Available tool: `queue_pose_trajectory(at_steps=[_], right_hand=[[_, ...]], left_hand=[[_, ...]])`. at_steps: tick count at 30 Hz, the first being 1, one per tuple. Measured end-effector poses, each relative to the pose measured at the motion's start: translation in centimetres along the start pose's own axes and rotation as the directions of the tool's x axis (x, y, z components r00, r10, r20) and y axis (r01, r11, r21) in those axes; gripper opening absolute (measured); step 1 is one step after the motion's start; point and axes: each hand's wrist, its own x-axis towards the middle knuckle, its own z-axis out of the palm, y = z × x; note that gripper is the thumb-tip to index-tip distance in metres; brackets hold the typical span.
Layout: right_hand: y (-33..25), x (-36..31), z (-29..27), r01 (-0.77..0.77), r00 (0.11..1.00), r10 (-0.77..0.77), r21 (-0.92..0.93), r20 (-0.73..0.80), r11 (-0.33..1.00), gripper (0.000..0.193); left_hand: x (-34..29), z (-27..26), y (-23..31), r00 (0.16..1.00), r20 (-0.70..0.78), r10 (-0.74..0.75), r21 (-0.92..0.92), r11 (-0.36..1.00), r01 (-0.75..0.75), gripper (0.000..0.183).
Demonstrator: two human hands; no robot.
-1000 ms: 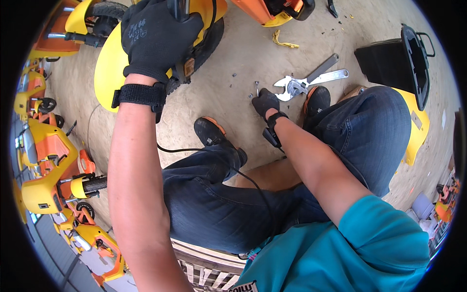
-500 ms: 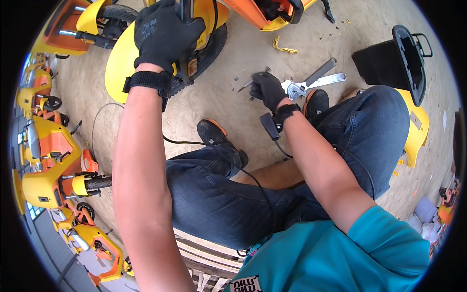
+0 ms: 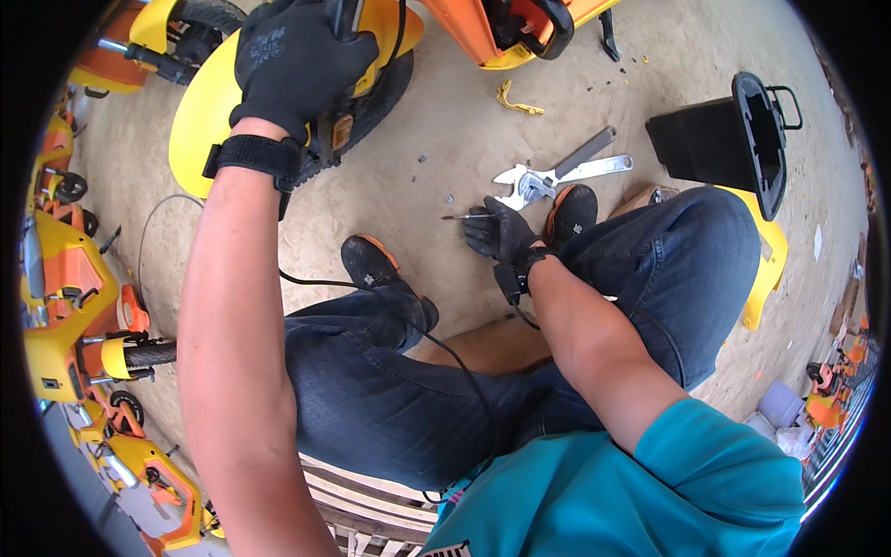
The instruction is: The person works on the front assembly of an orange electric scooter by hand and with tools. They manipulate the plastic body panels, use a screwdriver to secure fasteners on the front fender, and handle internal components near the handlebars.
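The thin rod [image 3: 463, 216] sits in the right hand [image 3: 501, 230], fingers narrow around it, near the wrenches [image 3: 536, 187]. The left hand [image 3: 302, 70] grips a dark bar [image 3: 345, 17]; floor [image 3: 399, 209] separates rod from wheel [image 3: 394, 93].

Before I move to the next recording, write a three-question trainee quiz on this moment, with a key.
1. Multiple choice: which tools lie near the right shoe? a) hammers b) wrenches c) saws
2. True or false: the left hand and the right hand are both gloved.
3. Short answer: which hand holds the slim rod?

Key: 1. b; 2. true; 3. the right hand.
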Motion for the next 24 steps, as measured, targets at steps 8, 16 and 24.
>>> queue_pose_trajectory(at_steps=[8,16,24], right_hand=[[3.1,4.1,-7.1,0.369,0.926,-0.053,-0.865,0.374,0.340,0.017],[4.2,2.2,-1.8,0.092,0.984,-0.175,-0.789,-0.020,0.607,0.023],[2.9,2.3,-0.6,-0.082,0.562,-0.813,-0.989,-0.150,0.125,0.037]], left_hand=[[0.2,-0.7,0.4,0.998,0.041,-0.045,-0.052,0.998,0.047,0.044],[-0.1,1.3,-1.6,0.996,0.086,-0.019,0.126,0.992,0.008,0.042],[0.1,0.9,-1.0,0.999,0.028,0.020,0.106,0.994,-0.023,0.041]])
